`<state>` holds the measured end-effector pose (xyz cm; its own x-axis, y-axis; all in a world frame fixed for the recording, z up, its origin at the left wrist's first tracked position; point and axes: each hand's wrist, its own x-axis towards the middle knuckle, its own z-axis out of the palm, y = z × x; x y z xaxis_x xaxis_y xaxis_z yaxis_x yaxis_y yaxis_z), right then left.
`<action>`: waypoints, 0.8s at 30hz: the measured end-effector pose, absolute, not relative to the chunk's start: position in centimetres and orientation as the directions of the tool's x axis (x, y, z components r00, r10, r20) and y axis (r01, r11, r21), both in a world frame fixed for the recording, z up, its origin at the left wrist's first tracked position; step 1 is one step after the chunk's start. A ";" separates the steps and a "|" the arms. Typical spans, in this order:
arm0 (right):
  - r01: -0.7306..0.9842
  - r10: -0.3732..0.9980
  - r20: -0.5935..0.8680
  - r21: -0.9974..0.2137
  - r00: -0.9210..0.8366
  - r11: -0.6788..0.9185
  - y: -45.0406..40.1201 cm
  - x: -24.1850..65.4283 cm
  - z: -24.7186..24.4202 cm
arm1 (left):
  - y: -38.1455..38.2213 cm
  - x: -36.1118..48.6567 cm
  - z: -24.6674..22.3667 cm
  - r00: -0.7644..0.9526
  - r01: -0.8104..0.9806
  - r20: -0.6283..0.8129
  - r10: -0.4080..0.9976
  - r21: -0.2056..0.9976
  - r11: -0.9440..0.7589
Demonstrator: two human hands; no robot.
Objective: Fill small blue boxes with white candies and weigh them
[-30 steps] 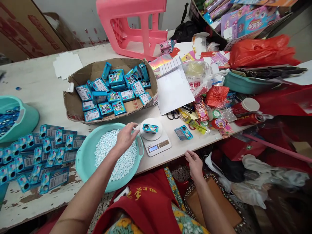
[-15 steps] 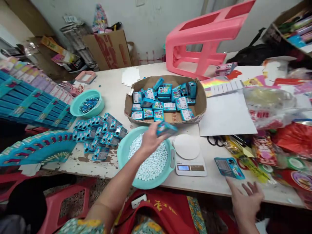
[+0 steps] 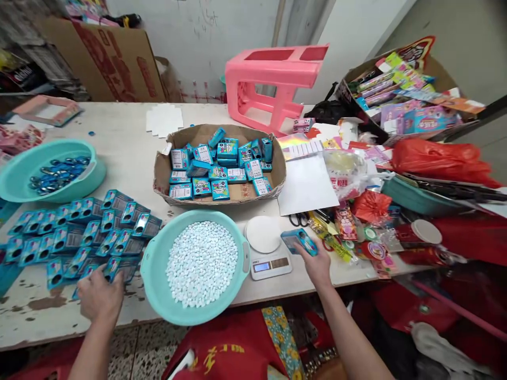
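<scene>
The right hand (image 3: 318, 264) now grips a small blue box (image 3: 292, 239) just beside the scale (image 3: 270, 269), while the left hand (image 3: 101, 296) has moved to the grouped boxes (image 3: 72, 237), its hold undeterminable, suggesting the box lifted off the scale was delivered there.

"CARAMELO" (below it, blurred, perhaps "MACIZO") on the small blue boxes (image 3: 220, 190).
</scene>
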<state>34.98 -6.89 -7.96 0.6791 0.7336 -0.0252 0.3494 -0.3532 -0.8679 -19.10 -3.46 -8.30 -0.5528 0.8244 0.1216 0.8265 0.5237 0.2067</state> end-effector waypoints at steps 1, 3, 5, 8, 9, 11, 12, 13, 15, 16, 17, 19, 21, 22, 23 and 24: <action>0.369 0.788 -0.024 -0.874 0.615 -0.315 -6.1 33.8 -7.6 | -3.5 -18.6 -8.1 -0.539 0.838 0.189 0.821 0.212 0.502; 0.388 0.860 -0.025 -0.886 0.510 -0.255 -4.4 31.6 -7.6 | -3.2 -17.1 -7.3 -0.447 0.893 0.322 0.835 0.212 0.396; 0.394 0.898 -0.027 -0.892 0.439 -0.220 -2.9 30.0 -8.2 | -2.6 -14.5 -6.5 -0.288 0.952 0.376 0.880 0.213 0.221; 0.388 0.930 0.001 -0.909 0.369 -0.152 -2.4 28.9 -9.3 | -2.3 -9.0 -6.5 0.041 0.974 0.160 0.986 0.215 -0.076; 0.381 0.931 0.017 -0.915 0.366 -0.133 -2.7 28.9 -9.5 | -2.6 -7.1 -6.9 0.131 0.970 0.014 0.991 0.205 -0.131; 0.363 0.913 0.033 -0.923 0.407 -0.129 -4.0 29.6 -9.8 | -3.5 -3.7 -7.9 0.187 0.977 -0.218 0.958 0.146 -0.157; 0.348 0.892 0.025 -0.925 0.452 -0.150 -4.9 30.2 -9.9 | -4.1 -2.4 -8.5 0.191 0.980 -0.292 0.937 0.112 -0.165; 0.326 0.863 0.005 -0.927 0.505 -0.185 -5.9 30.9 -10.0 | -4.6 -1.4 -9.0 0.193 0.981 -0.341 0.920 0.089 -0.173; 0.265 0.788 -0.059 -0.924 0.612 -0.275 -8.0 32.2 -10.4 | -5.3 -0.1 -9.9 0.230 0.973 -0.397 0.889 0.103 -0.205; 0.237 0.747 -0.089 -0.918 0.659 -0.319 -9.0 32.9 -10.7 | -5.4 0.2 -10.1 0.252 0.967 -0.421 0.871 0.142 -0.211; 0.217 0.712 -0.113 -0.909 0.693 -0.356 -9.9 33.4 -11.0 | -5.3 0.3 -10.2 0.264 0.961 -0.439 0.859 0.197 -0.195; 0.198 0.673 -0.138 -0.896 0.727 -0.398 -11.3 34.2 -11.5 | -4.6 0.0 -10.0 0.237 0.932 -0.448 0.862 0.356 -0.071; 0.190 0.667 -0.144 -0.896 0.731 -0.402 -12.2 34.6 -11.9 | -3.6 -0.8 -9.2 0.155 0.795 -0.471 0.868 0.581 0.173; 0.185 0.668 -0.146 -0.898 0.729 -0.398 -12.4 34.7 -12.1 | -3.2 -1.4 -8.7 0.126 0.657 -0.503 0.855 0.688 0.308; 0.179 0.670 -0.149 -0.901 0.727 -0.395 -12.5 34.8 -12.2 | -2.7 -1.9 -8.2 0.127 0.478 -0.537 0.834 0.770 0.423; 0.172 0.671 -0.153 -0.904 0.725 -0.392 -12.6 34.8 -12.2 | -2.3 -2.4 -7.7 0.157 0.282 -0.564 0.811 0.813 0.510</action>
